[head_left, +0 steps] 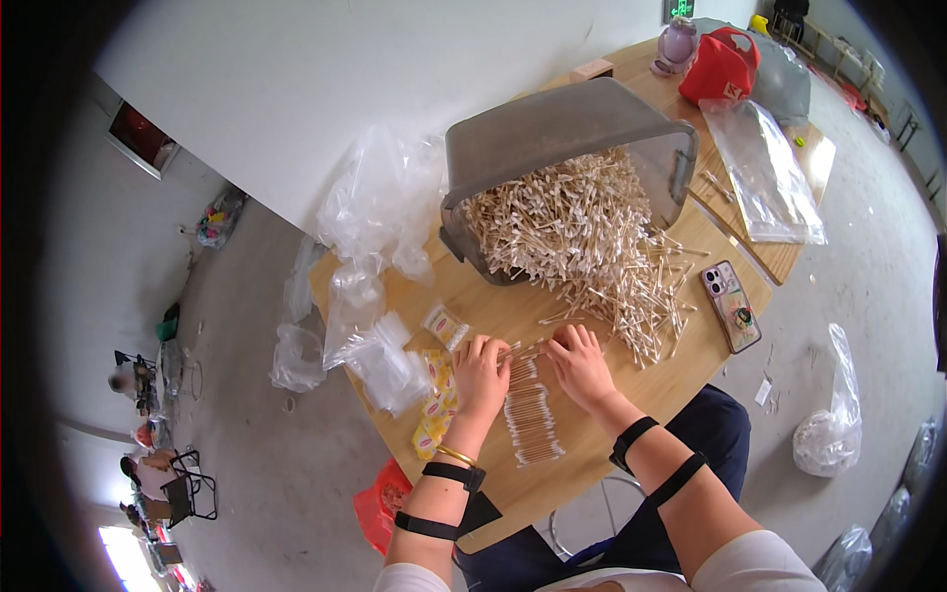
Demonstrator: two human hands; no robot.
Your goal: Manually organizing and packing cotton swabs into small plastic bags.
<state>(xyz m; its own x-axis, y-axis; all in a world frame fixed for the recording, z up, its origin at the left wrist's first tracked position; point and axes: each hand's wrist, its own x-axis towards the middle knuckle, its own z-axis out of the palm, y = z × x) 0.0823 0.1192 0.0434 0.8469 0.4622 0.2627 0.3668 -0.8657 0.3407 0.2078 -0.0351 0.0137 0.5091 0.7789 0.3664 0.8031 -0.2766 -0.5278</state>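
Note:
Loose cotton swabs [582, 222] spill out of a grey plastic bin [538, 123] tipped on its side on the wooden table. In front of me a neat row of swabs [533, 424] lies side by side, running toward the near edge. At the far end of this row, my left hand [481, 373] is closed with its fingertips on the left ends of a few swabs. My right hand [578, 363] is pinched at their right ends, its fingers bent down. Exactly how many swabs lie between the fingertips is hidden.
Clear plastic bags [390, 360] and yellow-and-white packets [434, 405] lie left of my left hand. A phone [732, 308] rests to the right of the pile. Farther back are a flat clear bag [764, 173] and a red bag [720, 67]. A red bag [383, 503] hangs near the table's left edge.

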